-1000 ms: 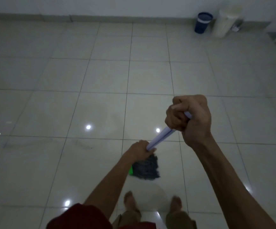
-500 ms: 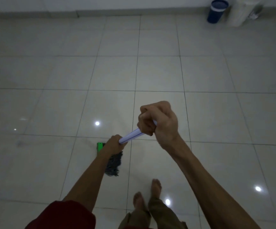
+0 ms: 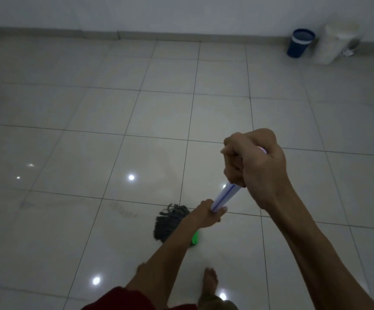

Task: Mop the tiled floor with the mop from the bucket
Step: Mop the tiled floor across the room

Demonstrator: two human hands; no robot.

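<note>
Your tiled floor is pale, glossy squares with dark grout lines, running to a low skirting along its far edge. The mop rests with its grey strands spread on the tiles toward the near edge, a green clamp on its nearer side. Just left of it you see a faint streaky smear. Your bare foot stands flat near the mop. By the far right corner a blue bucket stands upright, just beside a white bin. Round light reflections dot the near tiles.
</note>
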